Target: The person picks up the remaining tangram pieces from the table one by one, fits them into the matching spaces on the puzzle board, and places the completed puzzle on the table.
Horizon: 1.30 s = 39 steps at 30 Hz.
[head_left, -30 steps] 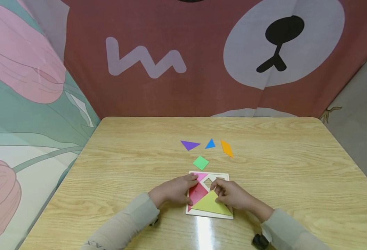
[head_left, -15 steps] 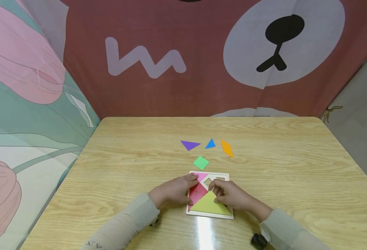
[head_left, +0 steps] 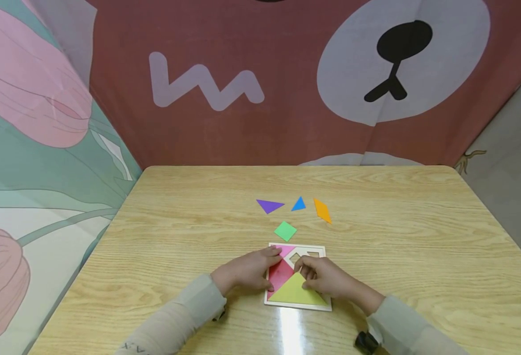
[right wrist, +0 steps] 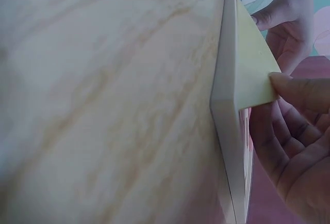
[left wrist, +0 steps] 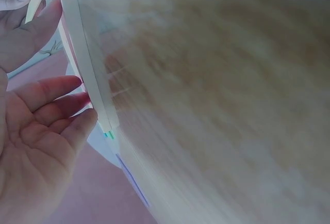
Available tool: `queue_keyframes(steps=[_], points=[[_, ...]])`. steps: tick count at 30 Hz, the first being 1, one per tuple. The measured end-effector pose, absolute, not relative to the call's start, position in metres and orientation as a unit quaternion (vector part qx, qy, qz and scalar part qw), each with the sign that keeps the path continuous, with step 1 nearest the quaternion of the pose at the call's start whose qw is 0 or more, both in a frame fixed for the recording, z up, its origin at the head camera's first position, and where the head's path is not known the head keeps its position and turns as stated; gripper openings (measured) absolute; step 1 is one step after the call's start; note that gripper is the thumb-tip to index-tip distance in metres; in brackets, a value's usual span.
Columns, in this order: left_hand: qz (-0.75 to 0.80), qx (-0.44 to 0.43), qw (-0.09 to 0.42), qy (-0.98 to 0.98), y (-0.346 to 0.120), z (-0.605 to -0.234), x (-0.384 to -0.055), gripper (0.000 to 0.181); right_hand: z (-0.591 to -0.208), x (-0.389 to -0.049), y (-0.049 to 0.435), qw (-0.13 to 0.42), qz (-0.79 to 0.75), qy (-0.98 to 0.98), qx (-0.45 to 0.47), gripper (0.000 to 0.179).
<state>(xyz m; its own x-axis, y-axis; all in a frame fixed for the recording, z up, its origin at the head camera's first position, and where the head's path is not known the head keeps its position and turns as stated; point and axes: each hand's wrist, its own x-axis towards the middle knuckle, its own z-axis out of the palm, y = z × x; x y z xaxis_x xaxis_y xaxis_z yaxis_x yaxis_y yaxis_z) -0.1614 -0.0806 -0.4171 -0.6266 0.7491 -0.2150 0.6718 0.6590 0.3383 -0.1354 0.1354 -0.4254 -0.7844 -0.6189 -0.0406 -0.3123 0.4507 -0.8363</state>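
Note:
A white tangram tray (head_left: 298, 306) lies on the table with a pink piece (head_left: 286, 250) and a red triangle (head_left: 280, 274) in its left side. My right hand (head_left: 333, 280) pinches the yellow triangle (head_left: 292, 293) near its upper corner, thumb on top. In the right wrist view, that yellow triangle (right wrist: 252, 61) tilts up from the tray, its raised edge between thumb and fingers. My left hand (head_left: 248, 270) rests along the tray's left side, fingers on the pink and red pieces and thumb by the lower left corner. Cut-out openings show at the tray's upper right.
Beyond the tray lie a green square (head_left: 285, 231), a purple triangle (head_left: 270, 205), a blue triangle (head_left: 299, 204) and an orange parallelogram (head_left: 322, 211). The wooden table (head_left: 189, 207) ends at a printed cloth backdrop (head_left: 242, 133).
My right hand has shifted slightly left with the yellow triangle, whose left corner now sits closer to the tray's lower left corner. My left hand has stayed still.

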Motion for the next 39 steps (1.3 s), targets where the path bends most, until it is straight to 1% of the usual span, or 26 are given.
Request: queue_keyframes(steps=[8, 33, 39], points=[[0.115, 0.399, 0.169, 0.894, -0.081, -0.4162, -0.1606, 0.069, -0.426, -0.136, 0.134, 0.182, -0.438, 0.836, -0.276, 0.026], [0.122, 0.401, 0.173, 0.891, -0.0817, -0.4119, -0.16, 0.067, -0.4288, -0.1385, 0.1299, 0.161, -0.385, 0.86, -0.292, 0.028], [0.122, 0.401, 0.17, 0.892, -0.0813, -0.4129, -0.1598, 0.067, -0.4287, -0.1394, 0.1298, 0.168, -0.363, 0.867, -0.298, 0.03]])
